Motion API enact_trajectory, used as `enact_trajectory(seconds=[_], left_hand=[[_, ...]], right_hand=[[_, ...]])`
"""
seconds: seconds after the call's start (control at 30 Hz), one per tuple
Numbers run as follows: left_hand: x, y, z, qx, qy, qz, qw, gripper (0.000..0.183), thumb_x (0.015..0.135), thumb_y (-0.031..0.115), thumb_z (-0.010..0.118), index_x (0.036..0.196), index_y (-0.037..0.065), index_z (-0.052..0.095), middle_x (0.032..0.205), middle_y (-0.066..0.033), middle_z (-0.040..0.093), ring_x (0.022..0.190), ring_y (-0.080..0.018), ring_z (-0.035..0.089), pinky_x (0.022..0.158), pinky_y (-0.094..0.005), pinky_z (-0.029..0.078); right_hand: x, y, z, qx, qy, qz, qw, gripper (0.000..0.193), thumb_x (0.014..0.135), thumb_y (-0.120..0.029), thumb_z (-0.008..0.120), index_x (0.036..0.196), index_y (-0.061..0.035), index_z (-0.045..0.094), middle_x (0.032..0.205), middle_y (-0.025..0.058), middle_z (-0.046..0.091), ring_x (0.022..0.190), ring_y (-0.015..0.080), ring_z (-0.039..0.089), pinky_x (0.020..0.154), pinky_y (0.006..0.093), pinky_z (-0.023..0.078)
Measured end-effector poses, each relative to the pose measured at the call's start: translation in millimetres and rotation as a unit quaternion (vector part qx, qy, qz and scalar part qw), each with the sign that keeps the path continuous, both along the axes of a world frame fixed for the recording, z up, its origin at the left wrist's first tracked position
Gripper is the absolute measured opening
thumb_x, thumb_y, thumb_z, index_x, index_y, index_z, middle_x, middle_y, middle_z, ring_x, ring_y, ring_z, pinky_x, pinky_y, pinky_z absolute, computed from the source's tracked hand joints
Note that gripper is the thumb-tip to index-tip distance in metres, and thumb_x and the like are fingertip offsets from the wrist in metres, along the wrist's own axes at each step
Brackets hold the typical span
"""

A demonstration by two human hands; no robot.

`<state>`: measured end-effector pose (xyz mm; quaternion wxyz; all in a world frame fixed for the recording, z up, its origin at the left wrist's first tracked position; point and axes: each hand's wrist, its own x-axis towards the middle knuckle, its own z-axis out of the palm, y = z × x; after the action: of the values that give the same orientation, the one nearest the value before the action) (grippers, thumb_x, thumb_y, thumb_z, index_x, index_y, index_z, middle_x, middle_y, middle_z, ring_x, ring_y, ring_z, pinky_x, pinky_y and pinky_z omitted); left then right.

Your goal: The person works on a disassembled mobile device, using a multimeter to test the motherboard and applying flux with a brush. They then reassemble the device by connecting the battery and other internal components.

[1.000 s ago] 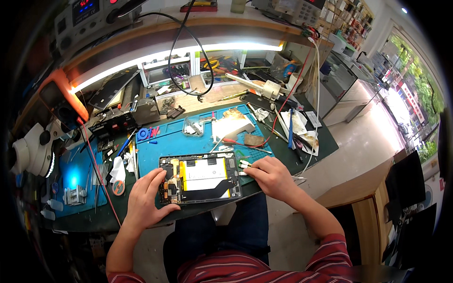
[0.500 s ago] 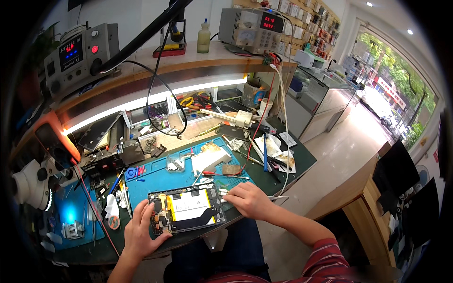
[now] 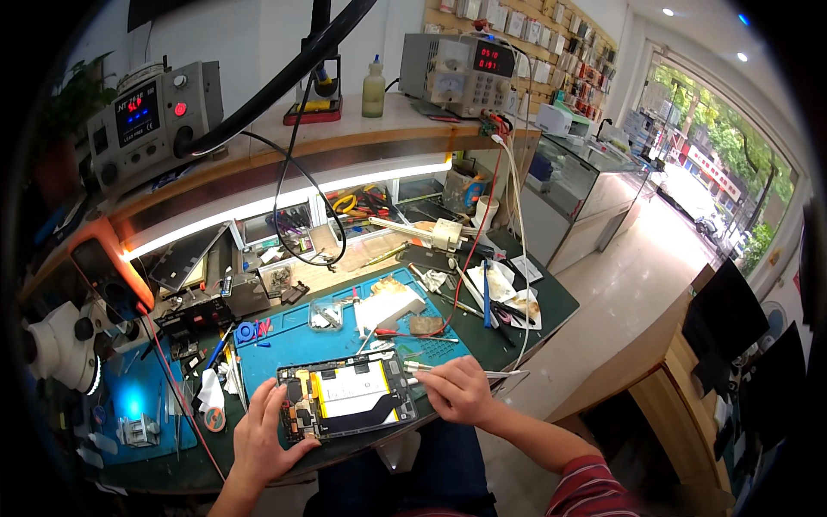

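An opened tablet (image 3: 349, 395), its back off, lies at the front edge of the bench with its battery (image 3: 353, 387) and circuit board (image 3: 299, 399) exposed. My left hand (image 3: 263, 441) grips its left end, fingers along the side and thumb at the lower corner. At the opposite end, my right hand (image 3: 457, 389) pinches a white cable plug (image 3: 415, 367) against the tablet's right edge. Whether the plug is fully seated I cannot tell. Part of the cable is hidden behind my fingers.
A blue mat (image 3: 284, 345) beyond the tablet carries a parts box (image 3: 326, 316) and a white block (image 3: 389, 303). Tweezers and tools lie around it. A microscope (image 3: 65, 349) stands left; a power supply (image 3: 461, 73) sits on the shelf, its leads hanging to the right.
The view has shifted slightly. My right hand has turned a little and sits slightly lower on the plug. The power supply's lower reading has changed. My left hand keeps its grip.
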<state>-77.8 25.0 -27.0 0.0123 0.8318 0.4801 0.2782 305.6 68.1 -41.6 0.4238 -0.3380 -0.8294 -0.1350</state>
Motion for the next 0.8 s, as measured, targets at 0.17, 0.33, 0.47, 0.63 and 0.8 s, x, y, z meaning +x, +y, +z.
enact_trajectory(seconds=[0.17,0.33,0.47,0.63,0.8], left_hand=[[-1,-1,1,-0.003,0.004,0.002,1.000,0.103,0.070,0.049,0.096,0.149,0.000,0.050,0.150,-0.0249,0.053,0.123,-0.0418,0.066,0.094,-0.0443,0.060],[0,-1,1,-0.001,0.001,0.002,1.000,0.104,0.069,0.049,0.096,0.149,-0.001,0.049,0.150,-0.0250,0.053,0.123,-0.0421,0.066,0.095,-0.0445,0.059],[0,-1,0,-0.004,-0.001,0.002,1.000,0.105,0.068,0.048,0.097,0.149,0.000,0.049,0.151,-0.0250,0.053,0.123,-0.0422,0.066,0.095,-0.0445,0.059],[-1,-1,0,0.000,0.000,-0.001,1.000,0.105,0.069,0.047,0.097,0.149,0.000,0.049,0.151,-0.0251,0.052,0.123,-0.0419,0.066,0.095,-0.0445,0.059],[-2,-1,0,0.003,0.005,-0.002,1.000,0.104,0.070,0.048,0.096,0.149,0.000,0.049,0.151,-0.0250,0.052,0.123,-0.0413,0.066,0.094,-0.0441,0.059]], right_hand=[[-1,0,-18,0.056,0.000,-0.018,0.998,0.036,0.077,-0.004,0.075,0.112,-0.0092,0.080,0.091,-0.0017,0.069,0.077,0.0177,0.062,0.071,0.0333,0.046],[-2,1,-16,0.026,0.009,-0.020,0.999,0.032,0.076,-0.004,0.075,0.108,-0.0094,0.079,0.093,-0.0001,0.070,0.079,0.0201,0.063,0.073,0.0345,0.047],[-3,1,-9,-0.021,0.014,-0.015,1.000,0.032,0.076,-0.003,0.075,0.106,-0.0108,0.078,0.098,0.0010,0.071,0.084,0.0223,0.064,0.076,0.0363,0.048],[-1,2,-6,-0.068,-0.001,-0.005,0.998,0.032,0.077,-0.003,0.075,0.108,-0.0120,0.078,0.103,0.0015,0.071,0.090,0.0239,0.064,0.079,0.0379,0.049],[5,5,4,-0.144,-0.036,0.040,0.988,0.035,0.081,-0.002,0.074,0.114,-0.0123,0.078,0.106,0.0018,0.071,0.095,0.0247,0.064,0.084,0.0388,0.049]])
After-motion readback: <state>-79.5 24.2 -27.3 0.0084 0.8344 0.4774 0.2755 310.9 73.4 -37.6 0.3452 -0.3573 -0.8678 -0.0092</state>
